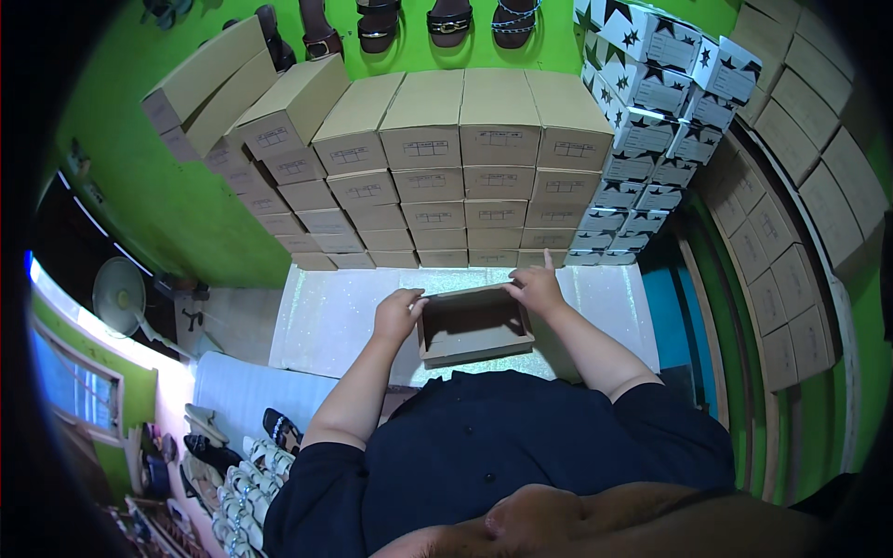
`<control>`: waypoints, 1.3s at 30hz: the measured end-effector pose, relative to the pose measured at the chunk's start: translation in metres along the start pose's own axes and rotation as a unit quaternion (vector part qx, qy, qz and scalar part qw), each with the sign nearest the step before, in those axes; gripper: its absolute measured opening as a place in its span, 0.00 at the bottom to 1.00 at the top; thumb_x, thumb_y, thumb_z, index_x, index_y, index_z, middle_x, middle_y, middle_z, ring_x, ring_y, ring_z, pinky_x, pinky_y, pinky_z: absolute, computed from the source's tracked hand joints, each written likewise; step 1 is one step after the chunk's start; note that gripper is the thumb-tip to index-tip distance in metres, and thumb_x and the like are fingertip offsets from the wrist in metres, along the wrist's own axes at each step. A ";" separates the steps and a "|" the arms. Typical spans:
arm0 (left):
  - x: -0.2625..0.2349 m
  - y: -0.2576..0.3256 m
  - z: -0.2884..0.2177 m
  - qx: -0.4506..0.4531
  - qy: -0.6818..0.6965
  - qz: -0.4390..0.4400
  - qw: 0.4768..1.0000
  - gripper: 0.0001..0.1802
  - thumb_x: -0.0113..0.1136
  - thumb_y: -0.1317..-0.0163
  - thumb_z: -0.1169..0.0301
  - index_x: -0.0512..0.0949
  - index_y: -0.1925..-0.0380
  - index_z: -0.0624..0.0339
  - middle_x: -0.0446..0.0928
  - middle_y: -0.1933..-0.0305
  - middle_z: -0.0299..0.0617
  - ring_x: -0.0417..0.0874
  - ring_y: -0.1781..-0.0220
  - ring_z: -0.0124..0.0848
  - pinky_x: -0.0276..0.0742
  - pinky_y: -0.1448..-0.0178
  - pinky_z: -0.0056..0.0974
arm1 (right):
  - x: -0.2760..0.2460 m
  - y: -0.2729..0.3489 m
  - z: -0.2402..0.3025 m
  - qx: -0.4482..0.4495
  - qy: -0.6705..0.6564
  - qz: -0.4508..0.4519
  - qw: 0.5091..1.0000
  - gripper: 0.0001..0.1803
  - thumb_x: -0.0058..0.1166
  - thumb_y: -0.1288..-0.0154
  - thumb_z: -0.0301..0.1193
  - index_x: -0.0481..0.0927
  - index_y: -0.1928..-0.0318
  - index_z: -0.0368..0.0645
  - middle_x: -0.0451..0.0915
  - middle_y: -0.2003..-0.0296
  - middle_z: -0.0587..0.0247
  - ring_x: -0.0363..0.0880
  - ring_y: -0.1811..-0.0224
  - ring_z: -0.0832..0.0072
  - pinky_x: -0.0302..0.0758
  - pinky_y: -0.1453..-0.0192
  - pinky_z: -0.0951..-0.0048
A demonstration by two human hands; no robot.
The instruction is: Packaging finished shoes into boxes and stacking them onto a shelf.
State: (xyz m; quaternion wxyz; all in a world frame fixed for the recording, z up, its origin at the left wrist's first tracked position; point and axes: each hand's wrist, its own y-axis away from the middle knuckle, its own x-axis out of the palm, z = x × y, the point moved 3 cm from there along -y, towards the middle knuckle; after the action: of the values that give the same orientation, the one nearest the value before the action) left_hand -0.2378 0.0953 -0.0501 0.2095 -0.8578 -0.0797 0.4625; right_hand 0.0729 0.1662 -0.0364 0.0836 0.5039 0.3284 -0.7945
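An open brown cardboard box (pixel 479 354) with low walls rests on the white sparkly tabletop (pixel 321 316), close in front of my body. Its open side faces up, and nothing shows on its shaded bottom. My left hand (pixel 400 314) pinches the far left corner with the thumb over the rim. At the far right corner, my right hand (pixel 539 287) grips the wall. One of its fingers sticks out, pointing away from me. Parts of both hands' fingers are hidden behind the box walls.
Stacked brown shoeboxes (pixel 423 139) line the table's far side, beside white star-patterned boxes (pixel 642 126). Sandals (pixel 451 23) hang on the green wall above. More cartons (pixel 777 265) fill a rack at right. Pale sandals (pixel 246 493) are heaped at lower left, near a fan (pixel 119 296).
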 end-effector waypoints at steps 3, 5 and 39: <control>0.000 -0.005 0.012 -0.068 0.055 0.001 0.996 0.14 0.69 0.41 0.65 0.85 0.56 0.57 0.84 0.58 0.47 0.86 0.58 0.42 0.82 0.54 0.39 | 0.000 -0.008 -0.004 0.011 -0.048 -0.048 0.998 0.13 0.65 0.41 0.44 0.86 0.69 0.48 0.84 0.73 0.63 0.83 0.65 0.64 0.45 0.22 0.38; -0.002 -0.008 0.018 -0.097 0.072 0.004 0.993 0.18 0.68 0.41 0.67 0.82 0.50 0.58 0.83 0.54 0.48 0.86 0.55 0.41 0.81 0.52 0.40 | 0.005 -0.011 -0.007 0.029 -0.045 -0.013 0.999 0.13 0.65 0.41 0.43 0.86 0.65 0.48 0.85 0.68 0.63 0.83 0.59 0.65 0.45 0.23 0.38; 0.059 0.079 0.048 -0.072 -0.172 0.288 0.939 0.46 0.57 0.35 0.53 0.49 0.24 0.60 0.43 0.18 0.51 0.48 0.18 0.48 0.52 0.21 0.55 | 0.072 0.083 -0.035 0.250 -0.029 0.301 0.920 0.40 0.47 0.27 0.50 0.43 0.22 0.71 0.62 0.26 0.58 0.49 0.21 0.47 0.54 0.28 0.32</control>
State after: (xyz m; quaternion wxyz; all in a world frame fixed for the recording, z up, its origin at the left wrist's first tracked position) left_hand -0.2491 0.0573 -0.1524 -0.0118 -0.7640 0.1030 0.6368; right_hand 0.1033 0.1378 -0.1441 0.2000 0.5605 -0.0505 -0.8020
